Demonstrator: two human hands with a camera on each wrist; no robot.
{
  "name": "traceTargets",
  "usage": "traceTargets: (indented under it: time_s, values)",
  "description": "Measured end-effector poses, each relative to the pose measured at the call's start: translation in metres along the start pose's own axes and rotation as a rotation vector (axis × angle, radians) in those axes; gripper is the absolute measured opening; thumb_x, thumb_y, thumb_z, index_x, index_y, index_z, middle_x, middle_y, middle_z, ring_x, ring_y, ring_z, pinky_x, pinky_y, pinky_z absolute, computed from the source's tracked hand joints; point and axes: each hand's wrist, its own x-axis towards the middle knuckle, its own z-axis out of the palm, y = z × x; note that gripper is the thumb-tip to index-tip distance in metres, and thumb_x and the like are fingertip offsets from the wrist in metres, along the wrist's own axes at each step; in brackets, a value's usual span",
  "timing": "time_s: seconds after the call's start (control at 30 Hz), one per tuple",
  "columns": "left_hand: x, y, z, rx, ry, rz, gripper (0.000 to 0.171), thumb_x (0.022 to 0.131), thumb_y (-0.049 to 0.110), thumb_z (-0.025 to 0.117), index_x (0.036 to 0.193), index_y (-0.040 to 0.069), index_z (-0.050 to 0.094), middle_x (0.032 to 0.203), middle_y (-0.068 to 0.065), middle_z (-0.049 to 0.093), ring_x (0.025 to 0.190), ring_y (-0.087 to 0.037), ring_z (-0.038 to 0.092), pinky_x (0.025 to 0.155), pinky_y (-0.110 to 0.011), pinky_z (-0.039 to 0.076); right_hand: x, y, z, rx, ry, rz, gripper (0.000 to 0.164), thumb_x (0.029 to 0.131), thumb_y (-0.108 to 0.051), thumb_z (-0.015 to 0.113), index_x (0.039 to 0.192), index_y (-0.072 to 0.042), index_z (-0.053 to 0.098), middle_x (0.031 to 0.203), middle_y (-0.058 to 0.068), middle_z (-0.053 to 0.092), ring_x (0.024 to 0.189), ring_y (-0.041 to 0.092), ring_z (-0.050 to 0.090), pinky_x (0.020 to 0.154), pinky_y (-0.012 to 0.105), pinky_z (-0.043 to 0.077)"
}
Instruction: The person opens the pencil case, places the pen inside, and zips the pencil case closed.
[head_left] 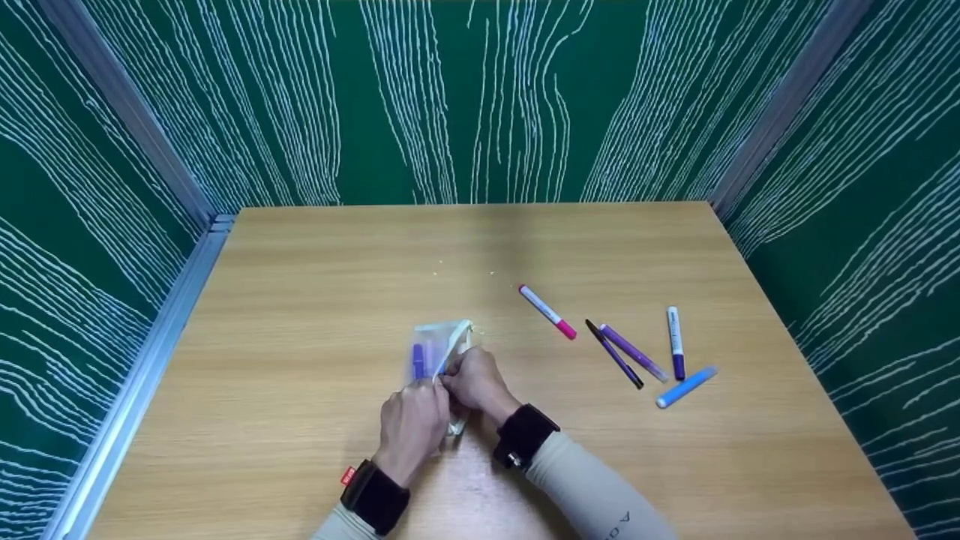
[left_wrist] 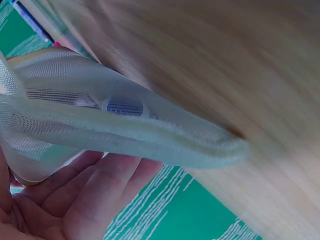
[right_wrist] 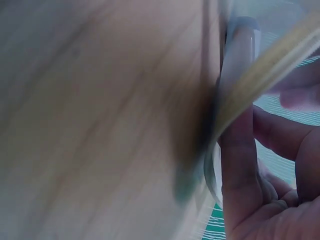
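Note:
A pale, see-through mesh pouch (head_left: pixel 442 332) stands on edge at the near middle of the table, between both hands. Through its side shows a purple marker (head_left: pixel 418 361). My left hand (head_left: pixel 414 421) grips the pouch's near edge, knuckles up. Close against it, my right hand (head_left: pixel 480 381) pinches the pouch's edge at the opening. The right wrist view has the pouch's yellowish edge band (right_wrist: pixel 270 65) crossing over a straight finger (right_wrist: pixel 239 150). In the left wrist view, a dark blue piece (left_wrist: pixel 125 106) shows through the mesh.
To the right lie a pink-capped marker (head_left: pixel 547 311), a slim black pen (head_left: pixel 613 352), a purple marker (head_left: pixel 634 352), a white marker with a dark purple cap (head_left: pixel 676 341) and a blue marker (head_left: pixel 686 387). Green, white-streaked walls (head_left: pixel 517 97) border the wooden table (head_left: pixel 300 300).

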Motion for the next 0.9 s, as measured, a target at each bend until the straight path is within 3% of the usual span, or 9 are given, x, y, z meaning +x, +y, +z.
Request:
traceTargets:
  time_s: [0.3, 0.6, 0.9]
  values:
    - [-0.0019, 0.0010, -0.0004, 0.002, 0.021, 0.016, 0.037, 0.092, 0.017, 0.049, 0.057, 0.019, 0.041, 0.050, 0.001, 0.044, 0.039, -0.018, 0.047, 0.035, -0.032, 0.037, 0.0002, -0.0012, 0.0077, 0.060, 0.008, 0.012, 0.011, 0.072, -0.004, 0.075, 0.063, -0.011, 0.071, 0.061, -0.002, 0.065, 0.054, 0.012, 0.059, 0.049, 0.025, 0.050]
    - [-0.0008, 0.0023, 0.0028, 0.047, 0.093, 0.027, 0.034, 0.090, 0.018, 0.052, 0.056, 0.014, 0.048, 0.049, -0.008, 0.053, 0.041, -0.027, 0.055, 0.035, -0.040, 0.040, 0.0013, -0.0004, 0.0097, 0.038, 0.082, -0.041, 0.004, 0.065, -0.008, 0.072, 0.065, -0.011, 0.069, 0.061, -0.004, 0.064, 0.059, 0.012, 0.056, 0.059, 0.028, 0.051]
    - [0.0006, 0.0011, 0.0024, 0.026, 0.082, 0.030, 0.036, 0.091, 0.018, 0.052, 0.055, 0.017, 0.044, 0.048, -0.005, 0.051, 0.039, -0.022, 0.051, 0.035, -0.036, 0.038, -0.0005, -0.0016, 0.0068, 0.001, 0.054, -0.019, 0.017, 0.068, -0.007, 0.072, 0.058, -0.013, 0.060, 0.055, -0.005, 0.055, 0.053, 0.010, 0.052, 0.049, 0.024, 0.044]
